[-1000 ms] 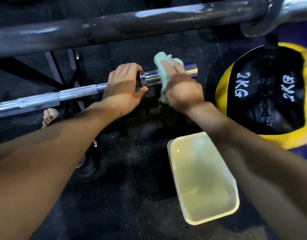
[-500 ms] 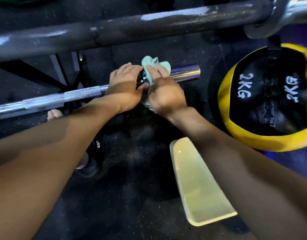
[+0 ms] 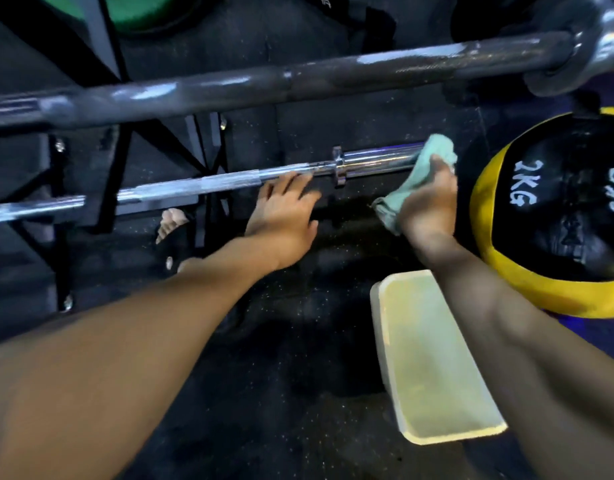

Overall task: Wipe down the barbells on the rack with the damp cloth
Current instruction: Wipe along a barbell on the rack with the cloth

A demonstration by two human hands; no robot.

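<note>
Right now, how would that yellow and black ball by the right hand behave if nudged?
The medicine ball is round and lies loose on the floor, so it would probably roll. Its marking reads 2KG, so it likely feels heavy and starts slowly.

"2KG" in white, printed twice on black-and-yellow medicine ball [image 3: 555, 216]

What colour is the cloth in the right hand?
Pale mint green cloth, clearest in the head view.

A gym: racked barbells [image 3: 298, 77], medicine ball [image 3: 555, 216], rubber floor [image 3: 281, 393].
</note>
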